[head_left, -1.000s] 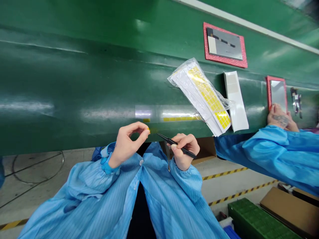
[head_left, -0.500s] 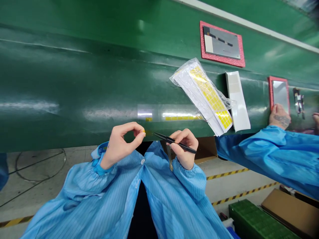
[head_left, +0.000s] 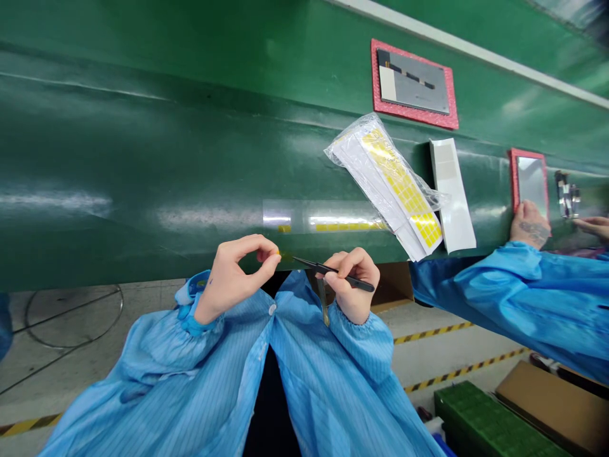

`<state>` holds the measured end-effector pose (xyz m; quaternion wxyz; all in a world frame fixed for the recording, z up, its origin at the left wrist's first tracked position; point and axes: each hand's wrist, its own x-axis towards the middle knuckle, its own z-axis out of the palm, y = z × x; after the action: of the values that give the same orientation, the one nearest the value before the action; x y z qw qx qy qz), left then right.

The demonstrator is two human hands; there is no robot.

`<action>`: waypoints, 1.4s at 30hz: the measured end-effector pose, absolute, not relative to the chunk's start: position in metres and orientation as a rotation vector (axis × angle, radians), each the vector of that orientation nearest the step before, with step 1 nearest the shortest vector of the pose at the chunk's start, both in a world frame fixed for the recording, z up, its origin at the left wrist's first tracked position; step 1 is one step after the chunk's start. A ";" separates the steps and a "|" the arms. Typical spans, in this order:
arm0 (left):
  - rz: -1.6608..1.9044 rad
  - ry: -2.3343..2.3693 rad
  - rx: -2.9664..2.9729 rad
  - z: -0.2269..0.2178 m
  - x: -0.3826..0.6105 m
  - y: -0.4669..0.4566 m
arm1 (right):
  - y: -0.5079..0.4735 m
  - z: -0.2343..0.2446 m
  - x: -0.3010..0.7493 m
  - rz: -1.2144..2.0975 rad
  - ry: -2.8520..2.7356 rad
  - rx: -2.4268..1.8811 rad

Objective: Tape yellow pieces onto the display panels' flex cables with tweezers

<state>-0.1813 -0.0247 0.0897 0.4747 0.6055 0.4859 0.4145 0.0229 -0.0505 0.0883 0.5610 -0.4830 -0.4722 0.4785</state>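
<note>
Left hand point(head_left: 242, 276): thumb and forefinger pinched on small yellow piece point(head_left: 277, 253), held just above edge of green panel point(head_left: 143, 158). Right hand point(head_left: 352, 284): grasping black tweezers point(head_left: 307, 263), tips just beside piece, apparently not touching. Bagged yellow label sheet point(head_left: 402, 184) lying on panel, up and right of hands. Step judged as handover of piece to tweezers; next move calls for tips closing on piece.
</note>
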 end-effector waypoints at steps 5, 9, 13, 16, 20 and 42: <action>0.978 1.235 1.506 0.090 -0.178 -0.021 | -0.050 0.085 0.021 1.110 -1.091 -1.105; 0.959 1.422 1.535 0.081 -0.184 -0.013 | -0.046 0.086 0.024 1.096 -0.997 -1.073; 0.934 1.551 1.445 0.065 -0.194 -0.005 | -0.037 0.089 0.029 1.062 -0.905 -1.066; 0.896 1.535 1.444 0.060 -0.196 0.000 | -0.028 0.085 0.032 1.108 -0.840 -1.060; 0.801 1.399 1.449 0.070 -0.200 0.008 | -0.013 0.074 0.042 1.135 -0.734 -1.099; 0.552 1.497 1.169 0.083 -0.029 0.345 | -0.003 0.028 0.087 0.956 -0.646 -1.161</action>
<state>-0.0290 0.3454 0.0830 0.5496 0.4939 0.6321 0.2331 0.0875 -0.0028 0.0281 0.6833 -0.5179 -0.2881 0.4265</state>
